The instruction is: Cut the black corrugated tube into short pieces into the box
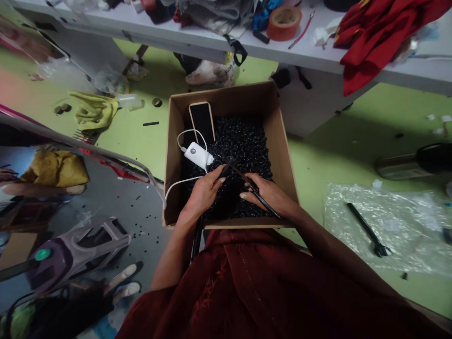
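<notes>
cardboard box [284, 155] on floor, full of black plastic pellets [240, 141]. phone [202, 121] & white power bank [197, 155] on top, w/ cable [174, 188] looped beside. r hand [266, 194] curled shut round thin black rod [268, 206], rod over pellets. l hand [201, 195] half closed near rod's upper end, can't tell if holding it.

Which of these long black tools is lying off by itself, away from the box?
The fork-ended black tool on the clear plastic sheet, right of the cardboard box; the slim one lies over black pellets against the person's right hand.
</notes>
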### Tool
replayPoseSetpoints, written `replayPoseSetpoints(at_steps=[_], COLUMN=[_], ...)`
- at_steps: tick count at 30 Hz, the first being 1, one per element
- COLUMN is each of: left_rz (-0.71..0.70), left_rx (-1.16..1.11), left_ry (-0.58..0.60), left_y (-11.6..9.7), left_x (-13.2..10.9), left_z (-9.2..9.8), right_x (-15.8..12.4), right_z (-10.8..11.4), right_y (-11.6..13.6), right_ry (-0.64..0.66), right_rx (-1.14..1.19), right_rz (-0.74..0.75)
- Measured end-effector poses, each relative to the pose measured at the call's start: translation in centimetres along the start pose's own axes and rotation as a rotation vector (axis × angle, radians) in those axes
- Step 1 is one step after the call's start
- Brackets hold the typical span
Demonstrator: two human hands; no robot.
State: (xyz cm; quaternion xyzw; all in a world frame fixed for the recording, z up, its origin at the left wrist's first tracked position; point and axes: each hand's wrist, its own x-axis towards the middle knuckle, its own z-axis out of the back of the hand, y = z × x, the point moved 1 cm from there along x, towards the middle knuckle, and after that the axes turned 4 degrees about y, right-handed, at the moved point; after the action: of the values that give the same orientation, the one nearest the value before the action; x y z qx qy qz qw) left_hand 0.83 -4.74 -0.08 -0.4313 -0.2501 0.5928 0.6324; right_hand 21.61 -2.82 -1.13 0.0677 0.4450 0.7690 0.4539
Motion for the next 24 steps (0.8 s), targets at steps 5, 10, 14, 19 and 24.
replayPoseSetpoints(at_steps=[5, 10, 14, 19, 24], left_rz=[0.001, -0.007, 0.007, 0.019, 0.045], left_rx=[0.070, 0.022, 0.015, 0.000, -0.018], left_ry=[0.015, 0.013, 0.031, 0.043, 0.047], left_y=[0.40, 0.22, 0.01, -0.06, -0.09], left_x=[0.12, 0.13, 0.11, 0.08, 0.00], left_z=[0.02, -0.11, -0.22, -0.18, 0.02], right_x=[0.09, 0.22, 0.16, 0.02, 0.00], right_z=[-0.18, -0.29, -0.21, -0.07, -0.11], right_y=[-0.22, -0.54, -0.68, -0.46, -0.43], right_ry=[-0.022, -0.024, -0.031, -0.029, -0.020], right_rx=[-0.071, -0.116, -0.144, -0.173, -0.220], right_rz=[0.025, 0.034, 0.039, -0.011, -0.045])
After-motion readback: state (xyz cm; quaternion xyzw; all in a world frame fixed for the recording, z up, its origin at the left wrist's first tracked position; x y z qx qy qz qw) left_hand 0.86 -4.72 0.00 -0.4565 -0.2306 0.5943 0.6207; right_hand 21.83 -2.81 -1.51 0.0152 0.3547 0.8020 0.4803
